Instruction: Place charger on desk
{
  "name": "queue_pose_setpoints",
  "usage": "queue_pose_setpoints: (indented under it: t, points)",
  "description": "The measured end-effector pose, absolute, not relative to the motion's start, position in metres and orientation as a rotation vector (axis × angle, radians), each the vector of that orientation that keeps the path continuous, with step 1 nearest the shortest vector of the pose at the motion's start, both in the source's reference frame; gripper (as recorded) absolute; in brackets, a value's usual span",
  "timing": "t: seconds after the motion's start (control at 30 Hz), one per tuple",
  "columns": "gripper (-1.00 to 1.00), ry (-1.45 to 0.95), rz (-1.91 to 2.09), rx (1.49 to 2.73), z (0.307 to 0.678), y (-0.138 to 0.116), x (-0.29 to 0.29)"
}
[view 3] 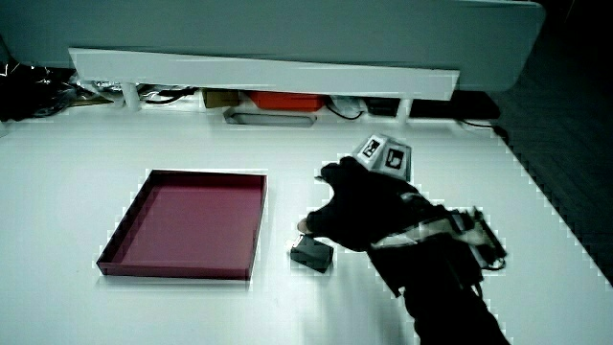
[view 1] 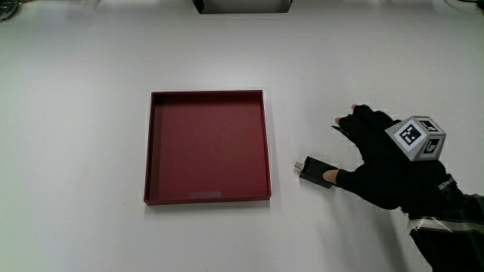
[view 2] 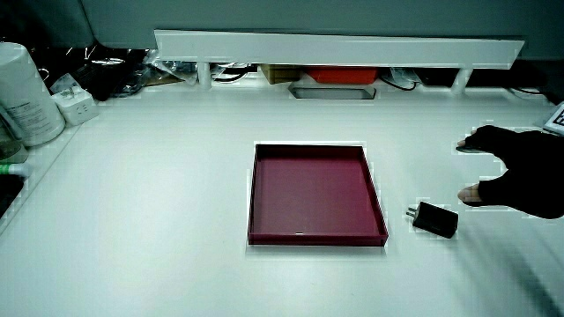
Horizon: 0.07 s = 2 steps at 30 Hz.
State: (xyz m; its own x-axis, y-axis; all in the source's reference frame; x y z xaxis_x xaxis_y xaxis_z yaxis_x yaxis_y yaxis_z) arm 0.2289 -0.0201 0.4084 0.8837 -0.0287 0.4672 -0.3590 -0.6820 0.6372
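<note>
Lying flat on the white tabletop (view 1: 91, 151), the black charger (view 1: 315, 168) sits just beside the red tray (view 1: 207, 147), near the tray's corner closest to the person. The hand (view 1: 382, 155) rests beside the charger, fingers spread, holding nothing.

White bench (view 2: 159, 202) brightly lit, a low white partition (view 2: 335, 46) along its edge, cluttered cables and boxes underneath, grey wall (view 3: 287, 24) above.
</note>
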Motion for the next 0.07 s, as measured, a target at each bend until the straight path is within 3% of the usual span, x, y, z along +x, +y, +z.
queue_pose_setpoints:
  t: [0.07]
  points:
    - [-1.00,-0.277,0.552,2.262,0.3996,-0.0205,0.2287]
